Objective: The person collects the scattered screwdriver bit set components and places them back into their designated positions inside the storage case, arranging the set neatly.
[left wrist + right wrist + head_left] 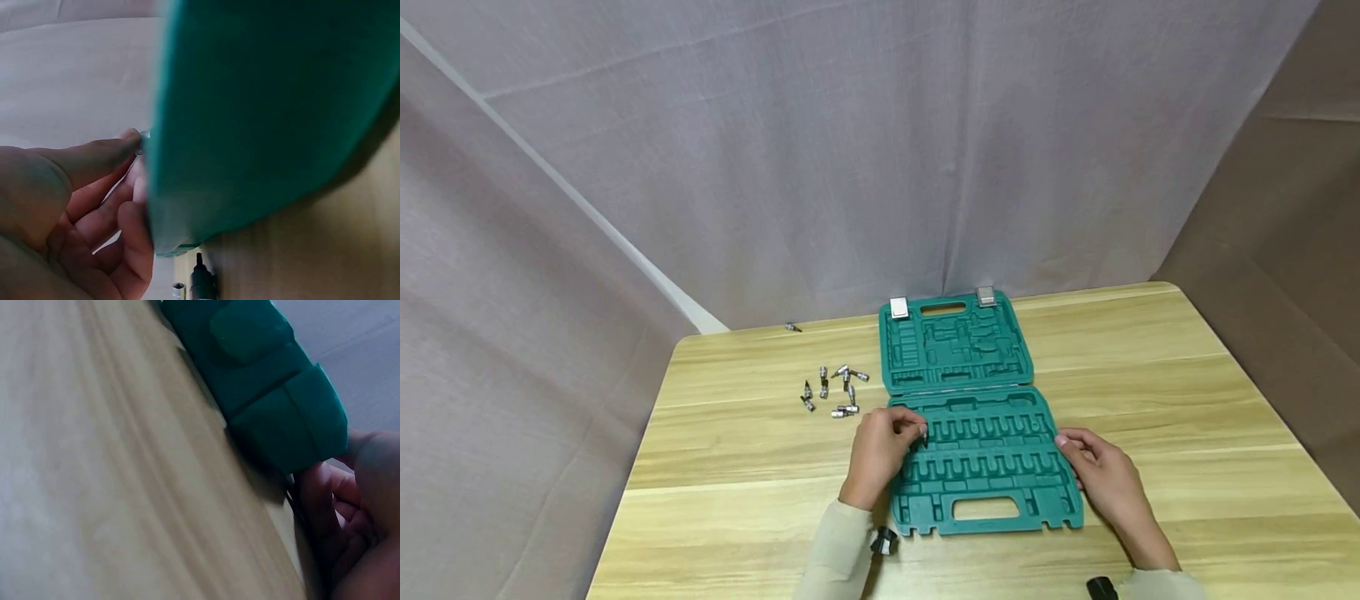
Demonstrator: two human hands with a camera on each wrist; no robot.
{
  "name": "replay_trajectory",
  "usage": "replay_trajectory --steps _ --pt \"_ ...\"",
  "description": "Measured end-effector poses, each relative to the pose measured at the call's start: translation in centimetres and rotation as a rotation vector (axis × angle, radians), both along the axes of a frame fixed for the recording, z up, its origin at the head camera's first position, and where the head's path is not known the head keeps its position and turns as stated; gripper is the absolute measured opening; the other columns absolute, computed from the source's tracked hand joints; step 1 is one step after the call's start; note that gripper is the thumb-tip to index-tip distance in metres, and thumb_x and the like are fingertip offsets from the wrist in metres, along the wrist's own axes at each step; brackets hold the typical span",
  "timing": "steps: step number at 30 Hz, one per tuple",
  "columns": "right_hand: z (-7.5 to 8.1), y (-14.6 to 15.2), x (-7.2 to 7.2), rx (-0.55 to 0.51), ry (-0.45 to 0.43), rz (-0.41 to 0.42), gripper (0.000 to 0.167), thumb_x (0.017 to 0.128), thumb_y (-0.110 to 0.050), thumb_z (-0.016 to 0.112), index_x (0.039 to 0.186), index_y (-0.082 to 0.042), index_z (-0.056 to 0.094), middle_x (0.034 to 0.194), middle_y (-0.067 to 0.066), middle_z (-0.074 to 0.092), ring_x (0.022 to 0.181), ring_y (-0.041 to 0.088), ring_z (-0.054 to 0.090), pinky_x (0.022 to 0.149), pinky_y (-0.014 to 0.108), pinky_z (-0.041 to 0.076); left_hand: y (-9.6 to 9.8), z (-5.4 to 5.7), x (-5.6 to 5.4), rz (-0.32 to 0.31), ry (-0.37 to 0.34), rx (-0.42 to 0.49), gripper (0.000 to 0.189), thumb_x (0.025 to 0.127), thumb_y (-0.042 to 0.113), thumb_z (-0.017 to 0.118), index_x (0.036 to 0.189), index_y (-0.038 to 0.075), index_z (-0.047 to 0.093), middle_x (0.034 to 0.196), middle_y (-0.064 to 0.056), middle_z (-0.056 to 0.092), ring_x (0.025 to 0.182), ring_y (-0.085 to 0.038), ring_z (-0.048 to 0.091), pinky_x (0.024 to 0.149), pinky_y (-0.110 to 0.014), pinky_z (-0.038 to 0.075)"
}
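A green plastic socket case (985,460) lies opened flat on the table, its moulded slots facing up. Over the left end of its near half, my left hand (882,450) pinches a small bit socket (925,437) with a dark tip between thumb and fingers. The left wrist view shows the hand (94,206) beside the case wall (250,125), the socket mostly hidden. My right hand (1101,475) grips the case's right edge, thumb on top. In the right wrist view, fingers (319,494) curl under the corner of the case (281,419).
Several bit sockets (852,395) lie loose on the wooden table (737,467) left of the case. Another bit socket (793,327) sits by the back edge. The case's lid (958,342) with two metal latches (898,307) reaches toward the grey cloth behind (820,183).
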State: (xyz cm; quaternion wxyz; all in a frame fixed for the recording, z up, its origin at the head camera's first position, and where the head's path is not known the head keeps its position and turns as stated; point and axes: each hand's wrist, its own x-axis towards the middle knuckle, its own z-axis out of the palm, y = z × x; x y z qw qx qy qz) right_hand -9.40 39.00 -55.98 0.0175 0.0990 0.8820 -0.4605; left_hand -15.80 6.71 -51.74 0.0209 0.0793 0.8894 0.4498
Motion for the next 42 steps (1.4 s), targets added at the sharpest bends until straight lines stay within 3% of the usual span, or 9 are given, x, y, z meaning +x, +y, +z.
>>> replay_trajectory --steps 13,19,26,34,42 --pt "0.0 -0.1 0.4 -0.009 -0.015 -0.017 0.057 0.110 -0.048 0.054 0.139 0.000 0.064 0.106 0.011 0.073 0.067 0.010 0.065 0.062 0.027 0.055 0.2 -1.2 -0.2 -0.010 0.002 -0.002 0.006 0.096 0.017 0.081 0.091 0.014 0.083 0.076 0.010 0.069 0.063 0.000 0.054 0.059 -0.021 0.048" --pt "0.1 -0.2 0.6 -0.010 -0.004 -0.021 0.056 0.110 -0.047 0.055 0.138 0.001 0.064 0.105 0.010 0.073 0.065 0.011 0.063 0.062 0.027 0.053 0.1 -0.9 -0.5 -0.024 -0.036 -0.009 0.006 0.095 0.015 0.080 0.091 0.011 0.084 0.076 0.008 0.070 0.064 -0.002 0.056 0.059 -0.023 0.049" --pt "0.1 -0.1 0.2 0.019 0.014 -0.012 0.056 0.110 -0.048 0.053 0.138 -0.001 0.065 0.099 0.008 0.072 0.064 0.013 0.062 0.064 0.028 0.050 -0.1 -0.3 -1.1 0.001 -0.100 -0.012 0.008 0.095 0.012 0.080 0.088 0.012 0.084 0.073 0.007 0.069 0.062 -0.006 0.057 0.056 -0.024 0.047" --pt "0.3 -0.2 -0.1 0.016 0.036 -0.008 0.053 0.110 -0.045 0.054 0.138 -0.001 0.065 0.100 0.009 0.072 0.065 0.011 0.063 0.062 0.027 0.053 -0.5 0.3 -1.4 0.060 -0.164 0.012 0.012 0.088 0.014 0.087 0.087 0.011 0.076 0.071 0.003 0.066 0.061 -0.011 0.057 0.057 -0.028 0.047" --pt "0.1 -0.1 -0.1 0.019 0.043 -0.013 0.053 0.110 -0.044 0.054 0.138 0.000 0.065 0.100 0.009 0.072 0.065 0.009 0.063 0.061 0.027 0.053 0.0 0.6 -2.1 0.061 -0.171 -0.077 0.019 0.084 0.014 0.090 0.082 0.014 0.071 0.069 0.004 0.063 0.061 -0.011 0.057 0.057 -0.028 0.048"
